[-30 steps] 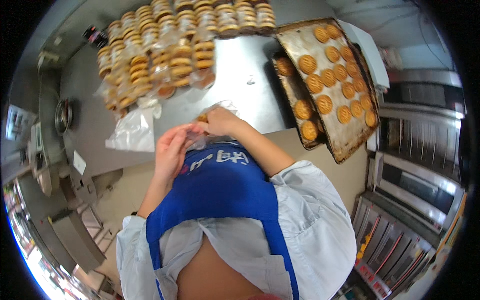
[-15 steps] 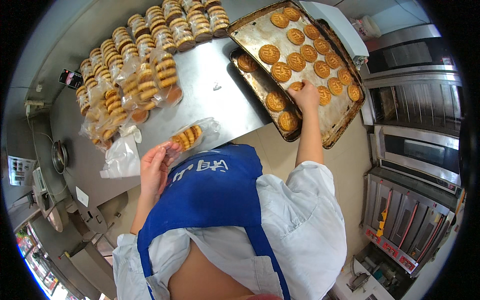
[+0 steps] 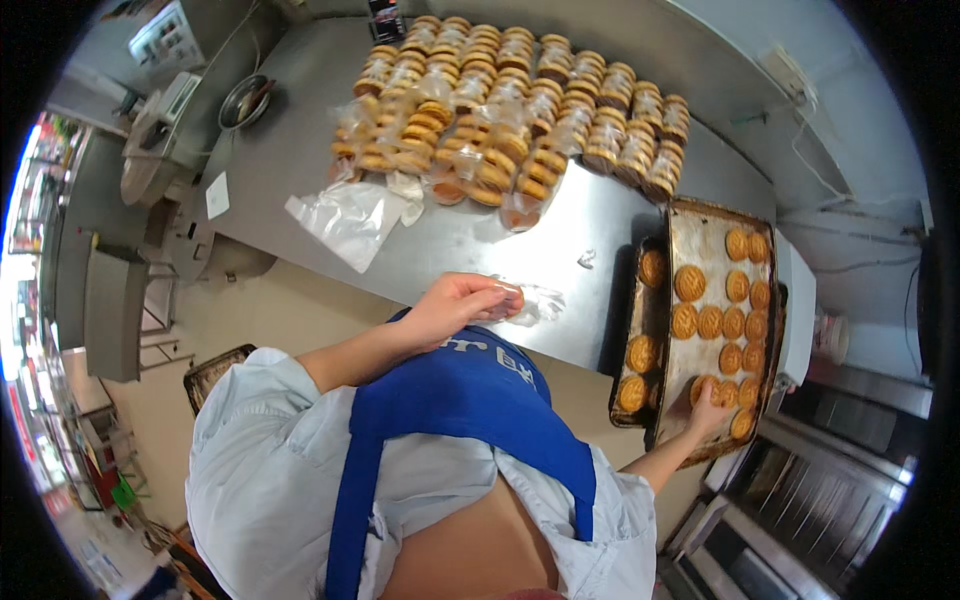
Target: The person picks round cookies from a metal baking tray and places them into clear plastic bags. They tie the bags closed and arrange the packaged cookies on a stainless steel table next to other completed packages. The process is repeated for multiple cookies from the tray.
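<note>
Above the blue apron, my left hand [image 3: 462, 306] is closed round the clear plastic bag [image 3: 540, 304], whose loose end lies toward the metal table. Its contents are mostly hidden by my fingers. Off to the right, my right hand [image 3: 706, 412] reaches over the scorched baking tray [image 3: 707, 230], fingers closed on a round embossed cookie [image 3: 698, 387]. Several more golden cookies [image 3: 689, 283] sit on that tray in loose rows. A second tray [image 3: 624, 410] partly shows beneath it, with a few cookies [image 3: 641, 353].
Bagged stacks of cookies [image 3: 510, 95] crowd the back of the metal table [image 3: 430, 245]. Empty plastic bags [image 3: 350, 222] lie at its left, and a metal bowl [image 3: 245, 103] stands farther left. Ovens [image 3: 830, 440] stand at right. Another tray [image 3: 205, 372] shows low at left.
The whole view has swung, so the table and trays appear farther right. My left hand has turned over the bag, covering the row of cookies seen in it before. My right hand is still at the tray.
</note>
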`<act>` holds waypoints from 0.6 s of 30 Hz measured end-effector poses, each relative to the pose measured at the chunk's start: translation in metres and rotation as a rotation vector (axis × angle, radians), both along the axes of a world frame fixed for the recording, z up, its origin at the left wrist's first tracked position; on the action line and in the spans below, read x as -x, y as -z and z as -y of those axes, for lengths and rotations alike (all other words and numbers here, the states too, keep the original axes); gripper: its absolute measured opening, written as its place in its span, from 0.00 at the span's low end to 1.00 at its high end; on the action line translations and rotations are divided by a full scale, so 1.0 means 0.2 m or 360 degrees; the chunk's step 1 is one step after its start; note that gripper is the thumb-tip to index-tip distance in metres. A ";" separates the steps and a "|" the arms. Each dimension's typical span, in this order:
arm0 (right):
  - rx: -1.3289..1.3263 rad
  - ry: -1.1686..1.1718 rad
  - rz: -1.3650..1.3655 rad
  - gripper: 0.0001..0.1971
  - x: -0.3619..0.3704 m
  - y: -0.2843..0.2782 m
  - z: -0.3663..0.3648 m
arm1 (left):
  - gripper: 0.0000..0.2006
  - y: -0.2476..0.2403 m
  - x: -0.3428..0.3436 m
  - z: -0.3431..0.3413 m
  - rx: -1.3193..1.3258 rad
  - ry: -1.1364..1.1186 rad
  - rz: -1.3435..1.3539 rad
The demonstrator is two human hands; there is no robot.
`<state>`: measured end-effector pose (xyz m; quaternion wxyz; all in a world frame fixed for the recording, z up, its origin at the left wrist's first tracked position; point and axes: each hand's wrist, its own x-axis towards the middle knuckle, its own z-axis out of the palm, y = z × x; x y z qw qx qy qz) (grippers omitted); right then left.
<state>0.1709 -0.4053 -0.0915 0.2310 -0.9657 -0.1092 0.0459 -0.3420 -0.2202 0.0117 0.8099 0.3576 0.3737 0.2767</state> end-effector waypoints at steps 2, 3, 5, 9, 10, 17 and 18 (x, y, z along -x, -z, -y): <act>-0.0038 -0.0178 0.0328 0.47 0.10 -0.03 -0.05 | 0.14 0.02 0.02 0.00 0.0018 0.0025 0.0087; 0.0179 -0.0088 0.0649 0.46 0.18 -0.03 -0.10 | 0.14 0.01 0.03 0.01 0.0013 0.0004 0.0096; 0.0245 -0.0260 0.0778 0.45 0.23 -0.02 -0.12 | 0.14 0.01 0.04 0.02 0.0012 -0.0020 0.0114; 0.0060 -0.0462 0.0823 0.42 0.16 0.07 -0.07 | 0.14 0.02 0.03 0.02 0.0052 -0.0021 0.0148; 0.0038 -0.0476 0.0777 0.41 0.18 0.06 -0.07 | 0.14 0.02 0.03 0.01 0.0039 0.0000 0.0103; -0.1152 -0.0949 -0.0757 0.25 0.91 -0.35 -0.58 | 0.14 0.04 0.07 -0.02 0.0062 0.0001 0.0103; -0.1142 -0.1074 -0.1226 0.24 1.05 -0.35 -0.63 | 0.14 0.04 0.07 -0.02 0.0070 0.0017 0.0090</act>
